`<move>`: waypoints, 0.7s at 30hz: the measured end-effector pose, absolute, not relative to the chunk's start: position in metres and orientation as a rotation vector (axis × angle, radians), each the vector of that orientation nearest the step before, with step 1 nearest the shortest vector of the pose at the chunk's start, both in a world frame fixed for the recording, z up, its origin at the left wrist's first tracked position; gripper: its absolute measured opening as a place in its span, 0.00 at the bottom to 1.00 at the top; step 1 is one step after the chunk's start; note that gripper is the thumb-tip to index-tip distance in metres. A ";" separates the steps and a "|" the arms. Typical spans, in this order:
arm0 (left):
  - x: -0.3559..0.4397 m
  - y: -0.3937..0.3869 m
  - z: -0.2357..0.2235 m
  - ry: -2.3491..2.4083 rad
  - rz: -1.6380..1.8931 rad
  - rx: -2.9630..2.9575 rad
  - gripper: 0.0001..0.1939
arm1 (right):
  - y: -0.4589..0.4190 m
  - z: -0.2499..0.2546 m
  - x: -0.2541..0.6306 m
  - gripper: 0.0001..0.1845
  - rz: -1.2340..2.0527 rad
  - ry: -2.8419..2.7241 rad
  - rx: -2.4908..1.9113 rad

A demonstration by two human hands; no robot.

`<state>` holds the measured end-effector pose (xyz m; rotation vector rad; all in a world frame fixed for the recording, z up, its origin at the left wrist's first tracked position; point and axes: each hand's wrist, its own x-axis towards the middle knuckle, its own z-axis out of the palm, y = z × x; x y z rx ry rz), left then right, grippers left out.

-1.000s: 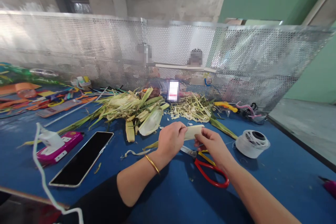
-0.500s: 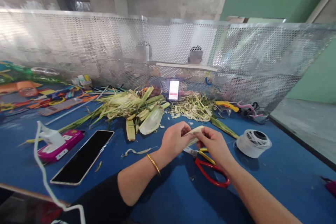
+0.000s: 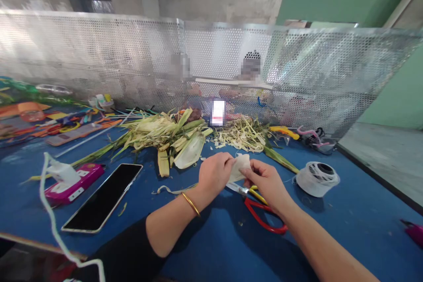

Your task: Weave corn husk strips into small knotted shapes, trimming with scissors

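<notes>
Husk [image 3: 243, 164], clamped in the fingers of left hand [image 3: 214, 177] and right hand [image 3: 269, 183], may tear under uneven pull; lowering either could knock the scissors [image 3: 245, 191] beneath

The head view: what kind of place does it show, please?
It looks like a workshop for handicraft, perhaps a shared one. Scissors, a spool of white thread and heaped dry leaves lie on a blue table, and people show blurred behind a perforated screen.
</notes>
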<state>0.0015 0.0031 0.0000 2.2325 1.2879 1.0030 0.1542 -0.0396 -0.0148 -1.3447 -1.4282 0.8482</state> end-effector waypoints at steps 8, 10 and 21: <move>0.005 0.003 -0.002 1.252 1.089 2.069 0.16 | -0.040 -0.009 0.152 0.18 1.054 -1.204 -1.270; 0.005 0.000 -0.002 1.240 1.069 2.138 0.15 | -0.041 -0.009 0.150 0.19 1.056 -1.152 -1.229; 0.005 -0.003 0.000 0.983 0.617 2.088 0.18 | -0.041 -0.020 0.148 0.18 0.767 -1.101 -1.279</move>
